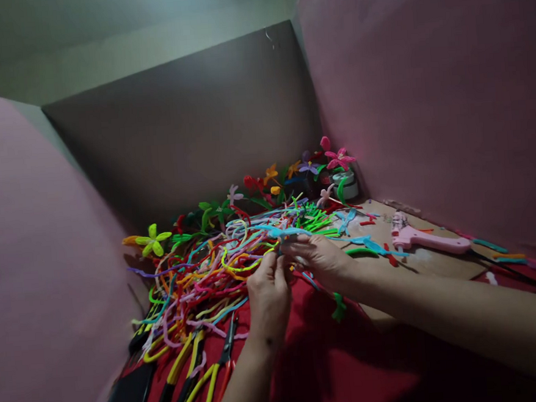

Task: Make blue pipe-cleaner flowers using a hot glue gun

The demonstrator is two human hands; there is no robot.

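Pink walls (pixel 435 103) flank the red cloth (pixel 325 362) under the pile of fuzzy stems (pixel 200 279). At the pile's right side, the left hand (pixel 270 283) and the right hand (pixel 320 258) pinch a light-blue piece (pixel 288 231); steady, gentle finger pressure should probably protect its fuzz.

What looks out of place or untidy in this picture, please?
The heap of fuzzy strands beside the left hand looks messy: its many colours lie tangled. One pink strand strays onto a yellow-handled tool, and red scraps litter the board near the glue gun. I see no damage.
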